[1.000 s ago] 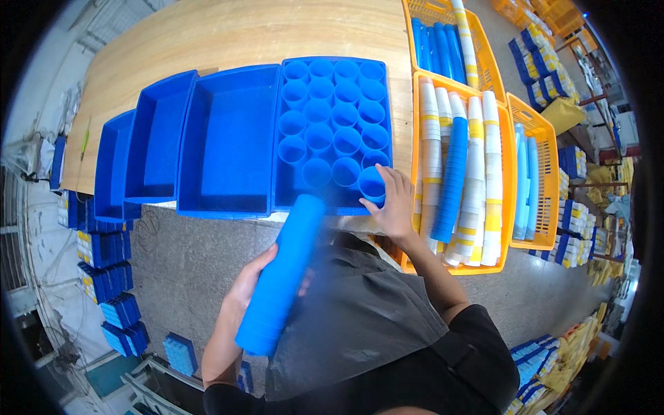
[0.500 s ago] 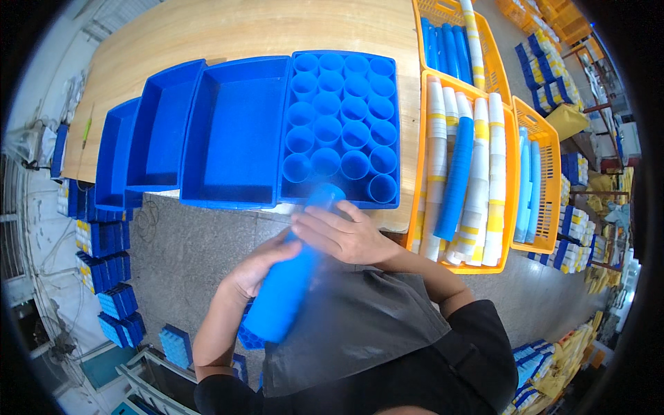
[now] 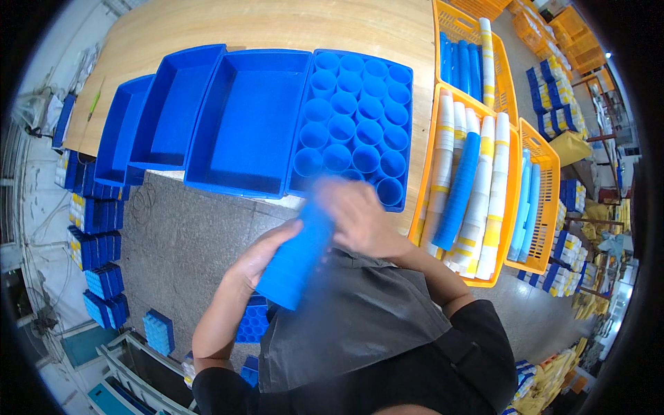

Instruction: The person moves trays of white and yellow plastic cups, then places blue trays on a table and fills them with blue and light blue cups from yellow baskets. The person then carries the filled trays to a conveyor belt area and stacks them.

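My left hand (image 3: 266,252) is wrapped around a stack of nested blue cups (image 3: 294,266), held at a slant over my apron. At the far end of the stack, my right hand (image 3: 356,218) is smeared by motion, so its fingers do not show clearly. Just beyond is a blue tray (image 3: 411,131) with blue cups (image 3: 341,128) standing open end up in close rows. Its near left part is partly hidden behind my right hand and the stack.
Left of the filled tray, a bare-bottomed blue tray (image 3: 256,124) and two more lie overlapping on the wooden table (image 3: 290,24). An orange crate (image 3: 417,225) at the right holds long white-and-yellow stacks and a blue cup stack (image 3: 460,190). Other orange crates adjoin it.
One more cup shows in the tray's nearest row, beside the one in the right corner. My right hand has shifted slightly right and blurred. The whole view has shifted a little.
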